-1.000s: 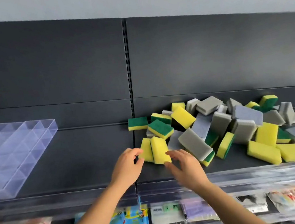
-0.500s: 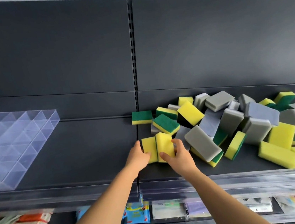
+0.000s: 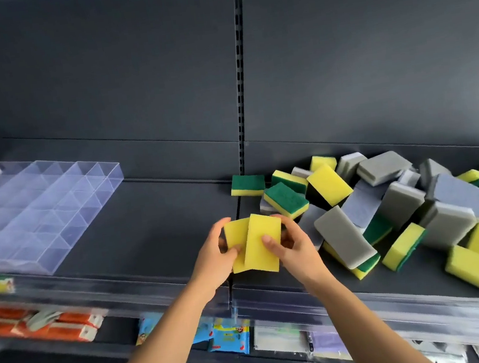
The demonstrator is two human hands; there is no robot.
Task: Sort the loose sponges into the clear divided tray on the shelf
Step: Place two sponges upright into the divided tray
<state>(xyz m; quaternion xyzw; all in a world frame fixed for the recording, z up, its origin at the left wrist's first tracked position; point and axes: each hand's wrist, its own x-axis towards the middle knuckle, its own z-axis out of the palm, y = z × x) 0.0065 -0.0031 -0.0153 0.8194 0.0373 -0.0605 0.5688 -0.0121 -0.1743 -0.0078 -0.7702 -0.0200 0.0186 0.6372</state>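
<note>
Head view: your left hand (image 3: 214, 256) grips one yellow sponge (image 3: 234, 237), your right hand (image 3: 296, 245) a second sponge (image 3: 259, 257), beside the loose pile (image 3: 384, 193). Pickup looks done; next carry both left to the clear divided tray (image 3: 111, 179), well apart.

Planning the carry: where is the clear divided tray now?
Head view: the clear divided tray sits at the left end of the shelf, apart from the sponge pile on the right.

Two bare forearms (image 3: 167, 341) end in the bare left hand (image 3: 214, 261) and right hand (image 3: 296, 249); the visible thumbnail is short and plain.
</note>
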